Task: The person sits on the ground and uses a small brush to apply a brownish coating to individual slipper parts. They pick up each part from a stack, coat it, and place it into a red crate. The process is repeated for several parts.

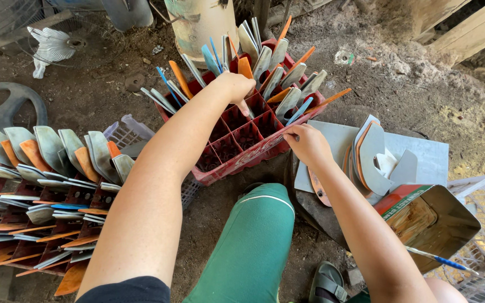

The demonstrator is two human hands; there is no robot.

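Right hand (308, 143) sat nearest, fingers curled, pinching the red crate (237, 163) at its near rim; left hand (235, 87) reached farther in, fingers closed round a flat blade-like piece (246, 106) standing upright in a cell, long axis vertical, directly ahead

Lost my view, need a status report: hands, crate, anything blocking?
Left hand reaching into red crate, fingers down in a compartment. Right hand gripping crate's near edge. Flat pieces fill the far compartments; near ones open.
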